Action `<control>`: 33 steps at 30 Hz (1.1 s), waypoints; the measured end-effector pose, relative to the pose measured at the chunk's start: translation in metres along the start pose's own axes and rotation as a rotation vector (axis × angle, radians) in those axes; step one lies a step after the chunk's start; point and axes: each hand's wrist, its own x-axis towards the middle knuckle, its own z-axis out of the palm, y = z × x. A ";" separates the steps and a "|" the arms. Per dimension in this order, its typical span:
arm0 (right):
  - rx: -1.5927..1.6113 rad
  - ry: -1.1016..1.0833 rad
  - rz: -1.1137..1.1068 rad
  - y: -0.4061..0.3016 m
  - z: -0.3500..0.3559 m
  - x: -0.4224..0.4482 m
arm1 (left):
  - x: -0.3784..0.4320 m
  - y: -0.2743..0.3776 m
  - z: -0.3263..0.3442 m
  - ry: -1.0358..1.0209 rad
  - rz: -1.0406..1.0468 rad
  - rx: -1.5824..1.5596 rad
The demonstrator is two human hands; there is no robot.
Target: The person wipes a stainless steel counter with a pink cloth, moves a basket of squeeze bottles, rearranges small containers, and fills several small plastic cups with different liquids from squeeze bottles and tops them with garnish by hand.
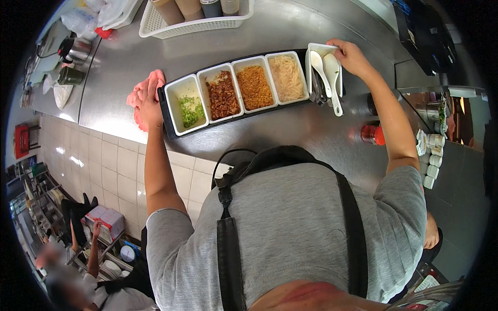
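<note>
A black tray point(168, 116) lies slantwise on the steel counter, holding a row of white containers. From left to right these hold chopped green onion point(190, 110), dark brown fried bits point(222, 95), golden-brown crumbs point(255, 87) and pale thin shreds point(288, 77). At the tray's left end my left hand point(151, 107) grips a bunched pink cloth point(136, 97), its thumb side close against the tray. My right hand point(350, 58) pinches the far rim of a white container point(317, 47) at the right end. Two white plastic spoons point(330, 74) and dark-handled utensils point(318, 91) lean in it.
Beyond the tray stands a white perforated basket point(194, 29) of bottles. A red-lidded jar point(373, 135) is near my right forearm. At left are a steel jug point(76, 50) and a green canister point(71, 74). Other people point(116, 295) are at lower left, beside shelving.
</note>
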 end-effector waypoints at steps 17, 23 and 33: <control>0.569 0.230 0.559 0.031 0.035 -0.229 | 0.009 -0.004 0.002 -0.045 0.023 0.132; 0.892 0.411 0.685 0.034 0.123 -0.245 | 0.009 -0.002 0.005 -0.018 0.078 0.092; 1.271 0.514 0.695 -0.022 0.140 -0.223 | 0.016 -0.007 0.016 -0.093 0.048 0.184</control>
